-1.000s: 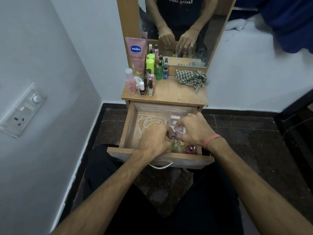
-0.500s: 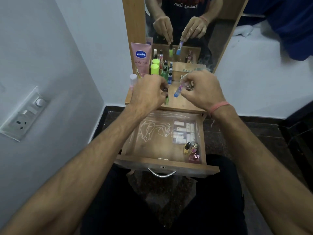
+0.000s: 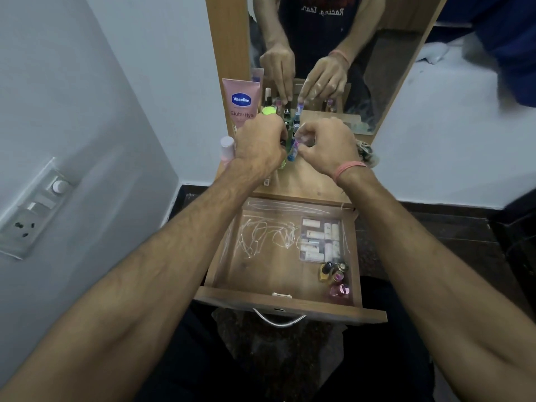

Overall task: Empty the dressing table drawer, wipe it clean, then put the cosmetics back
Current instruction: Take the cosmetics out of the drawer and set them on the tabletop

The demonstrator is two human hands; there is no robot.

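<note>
So both hands are over the tabletop (image 3: pixel 307 184) rn. Left hand (image 3: pixel 259 146) pinches a green bottle (image 3: pixel 282 163), right hand (image 3: pixel 327 145) pinches a blue bottle (image 3: pixel 292 152), drawer (image 3: pixel 290 307) open w/ stuff inside.

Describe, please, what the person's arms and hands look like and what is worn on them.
Both forearms are bare, with no sleeves in view. The left hand wears nothing: no rings, watch or glove. The right hand is also ungloved, and its wrist carries a thin pink band wound around it in a few strands. No markings show on either arm.
</note>
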